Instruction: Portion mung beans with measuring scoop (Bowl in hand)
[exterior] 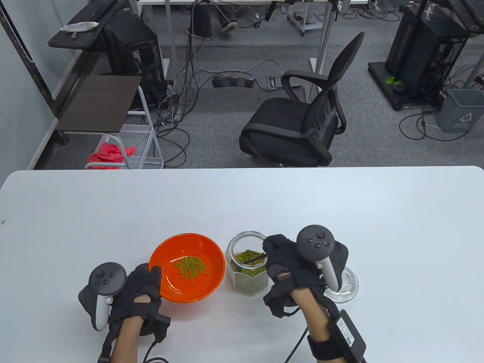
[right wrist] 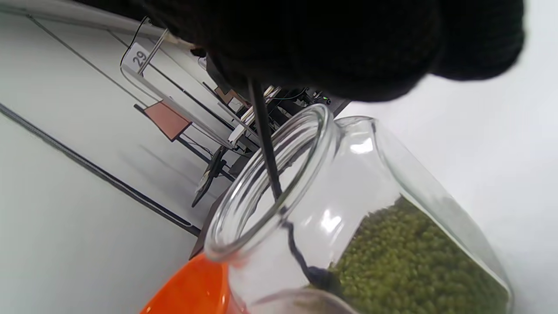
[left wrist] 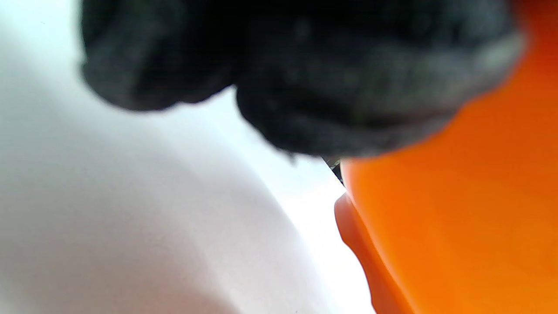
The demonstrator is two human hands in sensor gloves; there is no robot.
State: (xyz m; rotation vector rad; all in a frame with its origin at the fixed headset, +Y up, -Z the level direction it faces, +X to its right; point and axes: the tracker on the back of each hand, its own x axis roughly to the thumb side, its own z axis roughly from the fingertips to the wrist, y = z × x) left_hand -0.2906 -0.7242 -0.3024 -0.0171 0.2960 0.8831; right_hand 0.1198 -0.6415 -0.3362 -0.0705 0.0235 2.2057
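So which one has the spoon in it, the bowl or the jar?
The glass jar, by the right hand; its thin dark scoop handle dips into the beans. The orange bowl holds only loose beans.

The table view looked down from above the near edge of the white table (exterior: 113, 204), facing outward over the orange bowl (exterior: 196, 245) toward an office chair (exterior: 298, 124) beyond. The left wrist view sat very close beside the bowl (left wrist: 457, 226), low against its outer wall, badly blurred. The right wrist view, tilted sideways, looked closely at the glass jar (right wrist: 379, 174) just right of the bowl (right wrist: 192, 288). All three views shared the bowl.
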